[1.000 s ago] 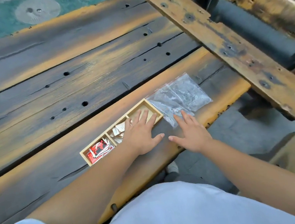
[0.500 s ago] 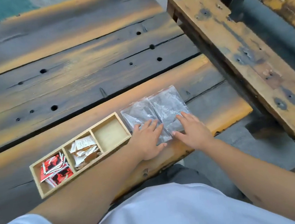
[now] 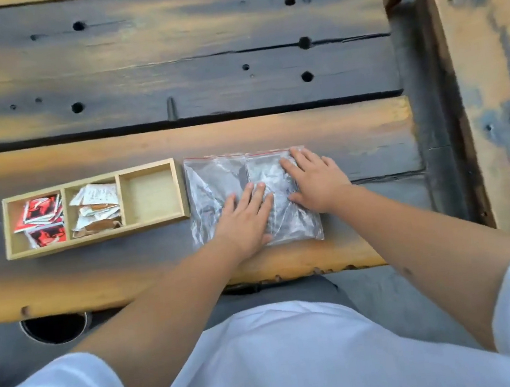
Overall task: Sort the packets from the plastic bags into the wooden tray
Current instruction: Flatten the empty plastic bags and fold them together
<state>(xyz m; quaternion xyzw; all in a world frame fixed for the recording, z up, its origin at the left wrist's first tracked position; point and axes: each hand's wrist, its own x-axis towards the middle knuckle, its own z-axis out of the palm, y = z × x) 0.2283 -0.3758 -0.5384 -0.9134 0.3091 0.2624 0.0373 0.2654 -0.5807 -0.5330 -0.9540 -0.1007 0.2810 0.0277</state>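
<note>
Head view: left hand [image 3: 246,223] and right hand [image 3: 316,179] lie flat, fingers spread, pressing two clear zip-top plastic bags [image 3: 215,191] on the weathered plank table [image 3: 168,75]. Just beside: three-compartment wooden tray [image 3: 147,164], red packets [image 3: 41,216] left, white packets [image 3: 94,206] middle.

1 head-worn view, looking steeply down, close over wooden table [image 3: 177,145] edge

Plastic bags [image 3: 213,182] clear, crinkled, glossy; wooden tray [image 3: 98,240] smooth, pale; table [image 3: 168,75] rough, weathered wood
</note>
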